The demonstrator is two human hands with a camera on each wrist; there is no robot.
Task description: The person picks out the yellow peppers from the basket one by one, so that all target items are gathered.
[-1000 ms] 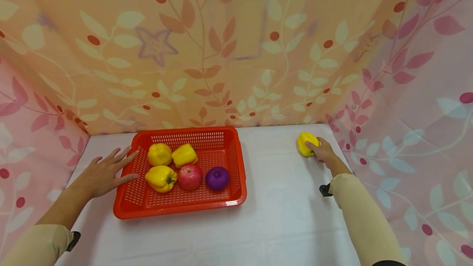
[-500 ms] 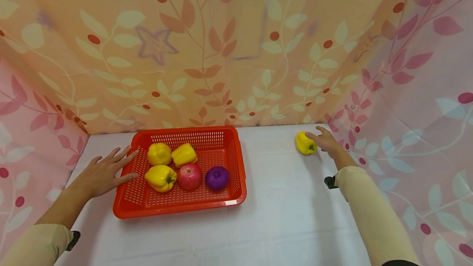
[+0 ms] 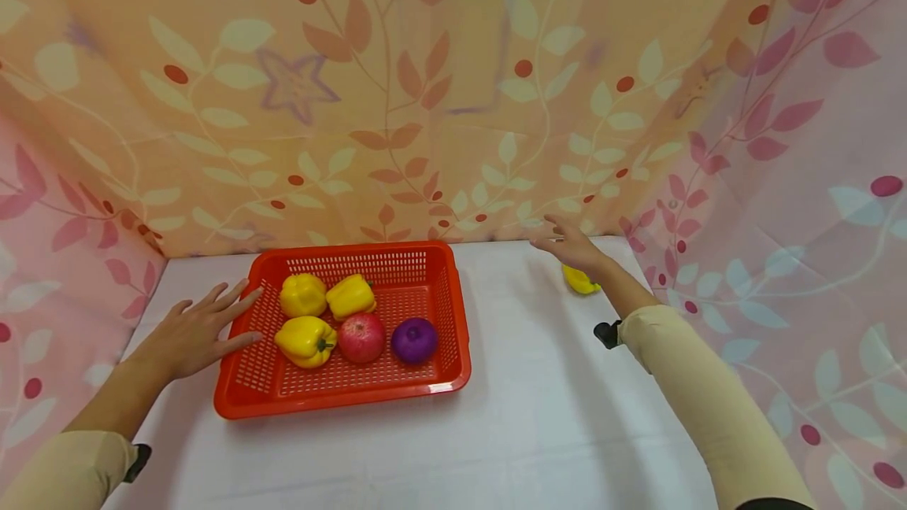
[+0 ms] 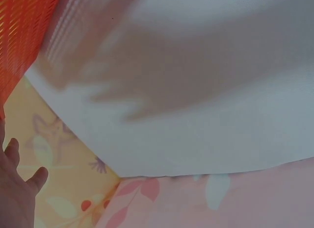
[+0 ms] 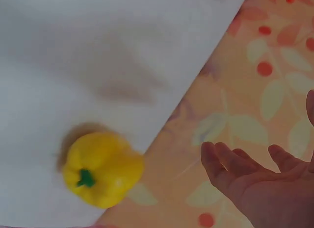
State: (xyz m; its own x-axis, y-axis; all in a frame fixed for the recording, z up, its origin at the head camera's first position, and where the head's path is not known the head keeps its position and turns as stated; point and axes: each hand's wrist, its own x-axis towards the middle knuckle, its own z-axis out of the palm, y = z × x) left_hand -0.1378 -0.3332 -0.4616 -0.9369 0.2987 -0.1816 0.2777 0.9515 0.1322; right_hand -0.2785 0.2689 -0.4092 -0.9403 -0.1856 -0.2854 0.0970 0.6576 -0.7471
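My left hand [image 3: 198, 330] lies with spread fingers at the left rim of a red plastic basket [image 3: 340, 406]. Inside the basket are three yellow bell peppers [image 3: 303, 295], a pinkish-red pomegranate [image 3: 362, 338] and a round purple vegetable [image 3: 414, 340]. Another yellow bell pepper [image 5: 103, 170], its green stem showing, lies on the table at the far right. Above and left of that pepper my right hand [image 3: 575, 246] is raised with fingers extended and nothing in it; in the head view it partly hides the pepper.
A white cloth [image 3: 524, 384] covers the table. Behind stands an orange leaf-patterned curtain [image 3: 453, 101], with pink patterned curtains [image 3: 815, 219] at both sides. Shadows of both arms fall across the cloth.
My right hand has let go of the yellow bell pepper at the right, lifted off it and moved left. The pepper stays on the table. My left hand keeps its place.
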